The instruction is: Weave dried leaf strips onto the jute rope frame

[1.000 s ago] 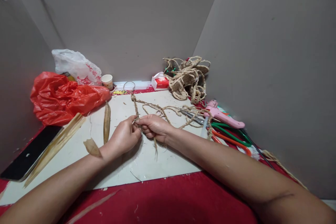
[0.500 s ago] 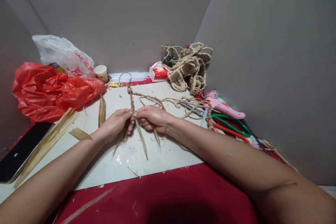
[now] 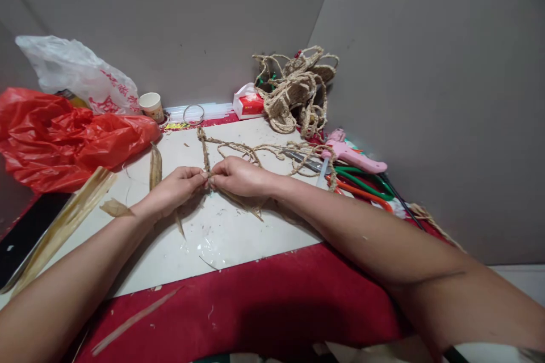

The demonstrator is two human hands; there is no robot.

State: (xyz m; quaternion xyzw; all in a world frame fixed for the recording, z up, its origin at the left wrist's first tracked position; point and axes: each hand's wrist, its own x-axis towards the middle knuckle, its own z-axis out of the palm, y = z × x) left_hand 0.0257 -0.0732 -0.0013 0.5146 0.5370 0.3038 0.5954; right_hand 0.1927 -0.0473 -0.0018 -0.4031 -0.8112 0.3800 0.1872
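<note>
A thin braided cord of dried plant fibre [image 3: 205,150] runs down the white board [image 3: 238,244] to my fingertips. My left hand [image 3: 184,184] pinches its lower end from the left, with a loose dry strip [image 3: 179,222] hanging beneath. My right hand [image 3: 238,177] pinches the same end from the right, and another loose strip [image 3: 244,204] trails under it. The two sets of fingertips almost meet. From the top of the braid, more finished cord [image 3: 255,153] loops off to the right. The exact crossing of the strips is hidden by my fingers.
At left lie a red plastic bag [image 3: 80,142], flat dry leaves [image 3: 70,224] and a black phone [image 3: 25,232]. A paper cup [image 3: 151,106], tissue pack [image 3: 249,103] and coiled braided cords [image 3: 293,91] stand behind. Right: pink glue gun [image 3: 357,157], green-handled scissors [image 3: 361,182].
The loose strips that hung down between my hands are now pulled apart, one left and one right. My hands still pinch the braid's end. The whole view has shifted slightly.
</note>
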